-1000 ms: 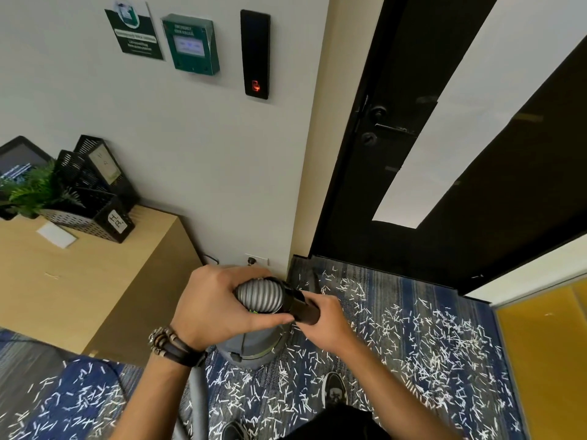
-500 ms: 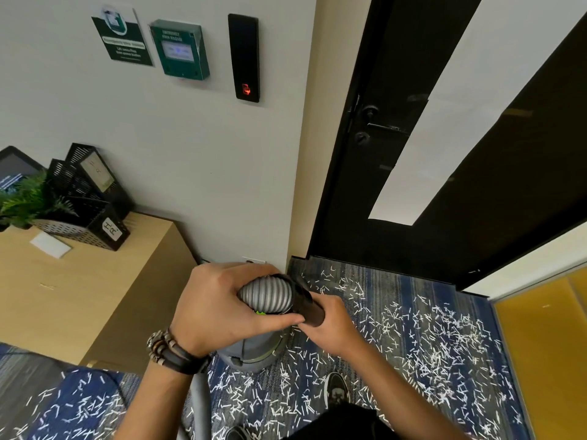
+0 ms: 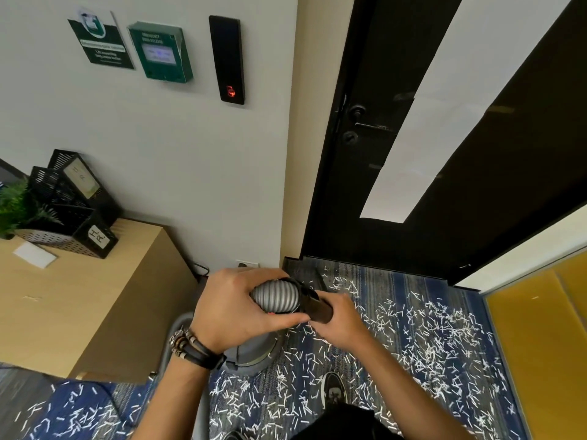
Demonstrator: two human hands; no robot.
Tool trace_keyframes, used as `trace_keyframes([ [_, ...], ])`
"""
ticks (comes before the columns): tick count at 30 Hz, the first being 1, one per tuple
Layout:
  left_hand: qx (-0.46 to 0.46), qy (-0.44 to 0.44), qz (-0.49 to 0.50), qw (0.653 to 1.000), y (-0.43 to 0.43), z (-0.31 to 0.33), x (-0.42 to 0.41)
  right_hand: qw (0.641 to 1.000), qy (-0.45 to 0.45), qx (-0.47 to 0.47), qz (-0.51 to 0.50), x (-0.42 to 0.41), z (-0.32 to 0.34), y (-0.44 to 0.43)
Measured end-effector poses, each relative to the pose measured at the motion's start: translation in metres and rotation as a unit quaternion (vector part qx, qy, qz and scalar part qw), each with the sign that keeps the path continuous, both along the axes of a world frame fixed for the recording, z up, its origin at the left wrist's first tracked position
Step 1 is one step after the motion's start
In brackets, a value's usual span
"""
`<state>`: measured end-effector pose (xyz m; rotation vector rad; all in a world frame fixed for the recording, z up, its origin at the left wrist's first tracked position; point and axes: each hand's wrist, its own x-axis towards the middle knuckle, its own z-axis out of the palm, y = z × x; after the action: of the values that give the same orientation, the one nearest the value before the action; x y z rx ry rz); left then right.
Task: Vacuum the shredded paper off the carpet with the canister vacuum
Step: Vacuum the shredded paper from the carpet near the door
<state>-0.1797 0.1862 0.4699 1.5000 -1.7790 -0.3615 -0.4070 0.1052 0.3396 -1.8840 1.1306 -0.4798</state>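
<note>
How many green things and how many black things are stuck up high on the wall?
Green: 2, the sign and the door release box
Black: 1, the card reader
Total: 3

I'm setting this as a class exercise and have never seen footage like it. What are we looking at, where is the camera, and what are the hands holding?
There is no robot here, only a person with a camera worn on the head, looking forward and down. Every picture comes from that one camera. The left hand grips a grey ribbed hose, and the right hand grips the black tube at its end, as if joining or twisting the two. Below them stands the grey vacuum canister. White shredded paper lies scattered over the blue carpet, around the person's shoe. A wooden cabinet is on the left, and a black door is ahead.
</note>
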Motion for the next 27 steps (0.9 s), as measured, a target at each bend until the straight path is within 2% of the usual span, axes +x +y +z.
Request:
trace_keyframes([
  [5, 0.012, 0.018, -0.022, 1.0, -0.004, -0.002, -0.004, 1.0, -0.012, 0.002, -0.011, -0.009, -0.003, 0.006],
  [10, -0.036, -0.019, 0.003, 0.999, -0.008, -0.002, -0.005, 0.999, -0.006, -0.016, -0.028, -0.01, 0.002, -0.004],
  [14, -0.003, -0.036, 0.007, 0.999, -0.012, -0.008, -0.007, 1.0, 0.014, -0.014, -0.022, -0.012, -0.002, -0.01],
  [20, 0.059, -0.001, -0.029, 0.998, -0.013, -0.018, -0.01, 0.999, 0.028, -0.007, -0.016, -0.021, -0.004, -0.001],
  [27, 0.053, 0.002, -0.042, 0.998, -0.011, -0.024, -0.014, 0.998, 0.039, -0.001, -0.043, -0.029, -0.007, 0.007],
])
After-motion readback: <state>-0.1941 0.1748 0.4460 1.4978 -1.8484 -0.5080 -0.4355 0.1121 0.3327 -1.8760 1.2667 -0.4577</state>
